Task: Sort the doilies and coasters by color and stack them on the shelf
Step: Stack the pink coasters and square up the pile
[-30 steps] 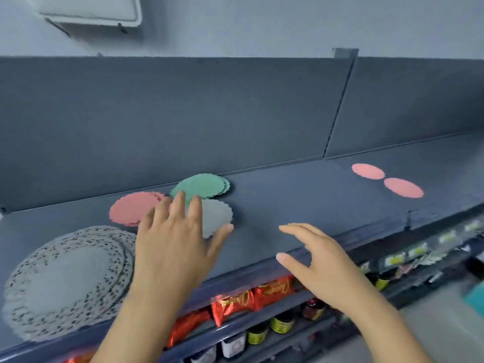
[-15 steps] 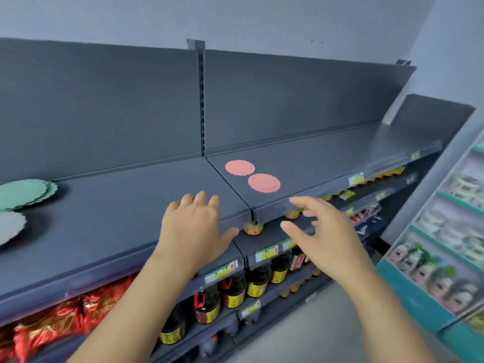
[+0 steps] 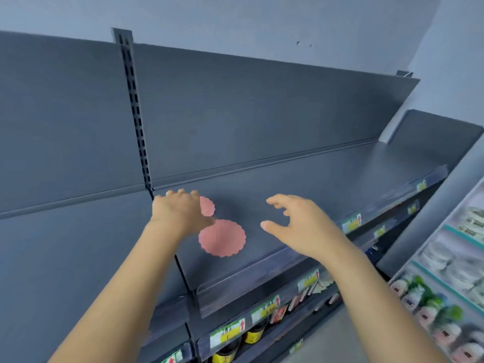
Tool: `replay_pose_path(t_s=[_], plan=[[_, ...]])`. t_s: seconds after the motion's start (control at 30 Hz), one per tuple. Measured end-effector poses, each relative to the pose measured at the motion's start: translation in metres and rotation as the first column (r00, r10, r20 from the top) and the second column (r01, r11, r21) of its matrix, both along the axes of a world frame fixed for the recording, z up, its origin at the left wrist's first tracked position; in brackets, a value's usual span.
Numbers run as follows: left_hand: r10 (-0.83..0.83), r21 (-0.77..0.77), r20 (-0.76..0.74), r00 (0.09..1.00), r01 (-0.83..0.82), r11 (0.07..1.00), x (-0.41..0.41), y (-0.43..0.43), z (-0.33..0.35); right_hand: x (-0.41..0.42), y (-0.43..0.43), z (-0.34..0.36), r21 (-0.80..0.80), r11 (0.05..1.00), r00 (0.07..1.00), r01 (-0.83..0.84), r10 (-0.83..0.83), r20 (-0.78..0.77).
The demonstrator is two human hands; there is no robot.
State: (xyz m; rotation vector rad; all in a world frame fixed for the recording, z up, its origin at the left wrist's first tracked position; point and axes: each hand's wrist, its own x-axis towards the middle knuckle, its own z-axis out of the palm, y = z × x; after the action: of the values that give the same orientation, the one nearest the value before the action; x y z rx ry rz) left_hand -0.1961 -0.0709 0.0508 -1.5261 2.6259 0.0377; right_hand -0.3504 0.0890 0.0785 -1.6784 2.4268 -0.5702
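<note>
The left grip (image 3: 178,213) lay knuckles-up over the shelf (image 3: 327,195), its fingers bent down at the far side; whether they pinched anything could not be told. Just right of those knuckles, partly hidden under them, showed the far doily (image 3: 208,205), a small pink disc with a scalloped rim. Below the thumb of that grip lay the near doily (image 3: 222,238), also pink, round, finely ribbed across its face and frilled at the edge, flat on the shelf; the thumb tip reached its upper rim, though contact was unclear. The two doilies sat just beside each other.

The right grip (image 3: 303,226) hung above the shelf to the right of the near doily and apart from it, fingers spread and loosely bent, thumb out, holding nothing.

The shelf was smooth dark grey metal with a raised front lip; behind both grips rose a flat panel (image 3: 262,113) of the same grey, and a slotted upright (image 3: 132,113) stood beyond the left grip. Under the wrists ran lower shelves with yellow-green tags (image 3: 227,332) and dark bottles (image 3: 254,334), blurred.
</note>
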Motion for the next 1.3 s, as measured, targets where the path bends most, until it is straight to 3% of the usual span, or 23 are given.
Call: replay_pose_path(t_s=[0.1,0.2,0.4,0.57,0.7,0.77,0.83,0.87,0.9,0.97,1.03,1.13,1.3], plan=[[0.063,0.125,-0.031,0.998,-0.058,0.990,-0.031,-0.037,-0.003,-0.035,-0.032,0.007,-0.016,0.999,0.999,-0.029,0.029,0.032],[0.156,0.298,-0.032,0.987,-0.140,0.944,-0.048,-0.061,-0.008,-0.056,-0.063,-0.004,0.042,0.992,0.978,-0.115,0.106,0.180],[0.279,0.336,0.067,0.958,-0.285,0.897,-0.060,-0.080,-0.007,-0.073,-0.128,-0.021,0.124,0.923,0.904,-0.364,0.318,0.288],[0.434,0.303,0.014,0.901,-0.417,0.857,-0.069,-0.066,-0.006,-0.069,-0.165,-0.024,0.158,0.732,0.731,-0.663,0.586,0.349],[0.613,0.368,-0.177,0.770,-0.526,0.767,-0.065,-0.048,-0.016,-0.075,-0.175,-0.024,0.165,0.552,0.572,-0.817,0.743,0.349],[0.653,0.319,-0.290,0.699,-0.573,0.755,-0.072,-0.030,-0.024,-0.076,-0.178,-0.028,0.219,0.466,0.513,-0.857,0.804,0.300],[0.644,0.174,-0.399,0.652,-0.636,0.752,-0.085,-0.008,-0.032,-0.076,-0.180,-0.037,0.262,0.385,0.451,-0.885,0.850,0.272],[0.644,0.114,-0.471,0.603,-0.682,0.722,-0.090,0.003,-0.035,-0.075,-0.180,-0.041,0.265,0.366,0.433,-0.892,0.858,0.275],[0.666,0.124,-0.568,0.484,-0.749,0.651,-0.092,0.016,-0.036,-0.073,-0.179,-0.046,0.264,0.356,0.424,-0.896,0.864,0.272],[0.642,0.229,-0.750,0.159,-0.848,0.477,-0.086,0.039,-0.031,-0.068,-0.174,-0.054,0.259,0.361,0.417,-0.896,0.884,0.213],[0.596,0.348,-0.800,-0.078,-0.869,0.353,-0.077,0.064,-0.021,-0.062,-0.169,-0.062,0.237,0.359,0.399,-0.903,0.905,0.149],[0.594,0.465,-0.772,-0.225,-0.837,0.288,-0.075,0.101,-0.005,-0.057,-0.169,-0.065,0.217,0.337,0.374,-0.916,0.915,0.155],[0.453,0.642,-0.755,-0.475,-0.678,0.358,-0.069,0.148,0.010,-0.052,-0.164,-0.062,0.106,0.330,0.347,-0.938,0.879,0.328]])
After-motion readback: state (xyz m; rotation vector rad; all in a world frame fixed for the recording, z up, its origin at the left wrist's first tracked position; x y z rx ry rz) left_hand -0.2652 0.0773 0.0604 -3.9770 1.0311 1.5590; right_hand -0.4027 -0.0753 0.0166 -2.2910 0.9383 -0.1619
